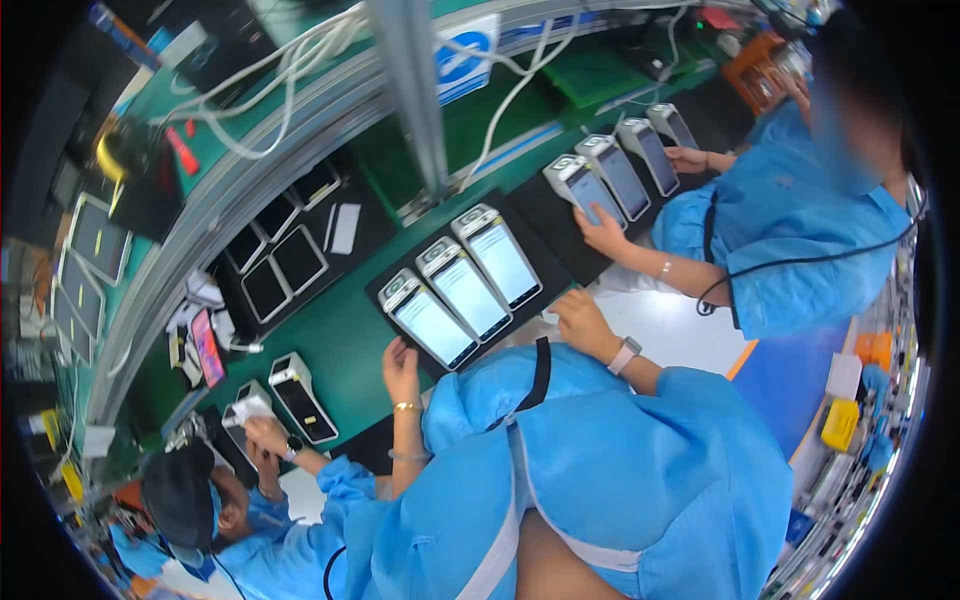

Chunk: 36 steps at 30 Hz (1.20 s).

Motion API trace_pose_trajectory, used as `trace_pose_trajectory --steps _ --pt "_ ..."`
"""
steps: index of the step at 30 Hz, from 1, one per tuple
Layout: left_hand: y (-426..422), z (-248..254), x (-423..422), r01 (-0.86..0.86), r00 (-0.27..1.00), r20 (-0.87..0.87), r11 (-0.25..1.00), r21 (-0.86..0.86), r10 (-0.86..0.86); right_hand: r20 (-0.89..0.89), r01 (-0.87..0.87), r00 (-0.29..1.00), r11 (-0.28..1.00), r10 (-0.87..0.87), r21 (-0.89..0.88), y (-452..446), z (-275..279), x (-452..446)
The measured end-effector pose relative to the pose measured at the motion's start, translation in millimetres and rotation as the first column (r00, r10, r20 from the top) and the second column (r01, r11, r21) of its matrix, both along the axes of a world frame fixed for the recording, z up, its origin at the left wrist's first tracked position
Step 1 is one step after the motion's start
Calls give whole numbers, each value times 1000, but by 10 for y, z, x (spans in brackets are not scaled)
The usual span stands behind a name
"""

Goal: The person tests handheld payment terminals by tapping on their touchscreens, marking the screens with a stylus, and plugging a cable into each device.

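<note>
An electronics workshop: blue-smocked people [800, 240] line one edge of a long green counter [343, 345] bearing white-framed touchscreen terminals [465, 288].

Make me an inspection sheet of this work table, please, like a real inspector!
Surface: green bench with a black mat.
Job's things: three lit terminals, side by side on the mat.
Clutter: bright-screened phone; dark-screened tablets.
Grips: left grip close to the leftmost lit terminal, contact unclear; right grip near the mat, nothing seen held.
Cables: white cables loop near the metal post.
Surroundings: blue-clothed person on the right, another on the left.
</note>
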State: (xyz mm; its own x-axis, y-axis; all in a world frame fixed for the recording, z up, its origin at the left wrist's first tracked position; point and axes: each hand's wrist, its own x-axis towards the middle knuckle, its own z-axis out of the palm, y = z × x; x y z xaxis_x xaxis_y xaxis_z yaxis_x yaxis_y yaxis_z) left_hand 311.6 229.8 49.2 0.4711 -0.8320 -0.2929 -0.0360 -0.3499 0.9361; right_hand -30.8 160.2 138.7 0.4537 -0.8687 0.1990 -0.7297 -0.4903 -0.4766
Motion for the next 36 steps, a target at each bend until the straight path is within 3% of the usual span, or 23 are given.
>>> trace_pose_trajectory --steps 2,4,10,12,14,16,17,18,23,26,28,29,30,32,33,34,36 --pt "-8 72 49 -57 998 -5 998 24 57 46 14 999 1000 -13 -1 -28 -5 -54" --pt "-38 156 50 -80 997 -7 997 21 80 127 66 988 989 -83 135 -154 4 -84" --pt "-172 681 -156 -103 994 34 994 24 102 337 175 920 979 -200 104 -1329 -291 251" --pt "-159 717 -245 -76 996 52 997 -28 77 249 193 948 980 -197 40 -1731 -453 385" --pt "-101 776 -296 -13 984 179 999 -52 22 174 256 938 937 -300 236 -1969 -590 525" --pt "29 702 -268 -54 974 216 998 -44 63 91 257 951 921 -295 293 -2059 -550 591" --pt "117 724 -268 -89 979 181 995 -36 94 136 252 944 923 -301 290 -2077 -597 596" --pt "215 702 -266 -188 981 36 982 -22 189 180 241 937 927 -300 287 -2103 -694 595" --pt "614 669 -242 -384 922 17 911 149 386 99 290 928 864 -359 412 -2374 -823 593" --pt "666 614 -264 -411 908 1 893 183 418 187 300 875 804 -446 513 -2592 -691 624" --pt "690 521 -260 -400 914 8 897 187 406 429 212 704 745 -566 633 -2660 -592 670" --pt "665 436 -265 -383 922 4 908 171 388 427 238 610 668 -668 706 -2757 -754 778" --pt "641 358 -257 -366 929 2 918 155 370 426 243 606 666 -672 705 -2844 -920 821" --pt "409 552 -421 -339 939 0 928 152 343 514 -18 530 597 -674 802 -2911 -927 847" --pt "323 688 -472 -317 948 4 937 144 319 461 -99 520 485 -719 869 -2970 -881 880" --pt "269 763 -491 -320 946 7 936 144 323 462 -104 521 484 -718 869 -2988 -897 923" --pt "88 863 -549 -230 972 60 969 88 225 477 -142 653 523 -589 840 -3016 -894 934"
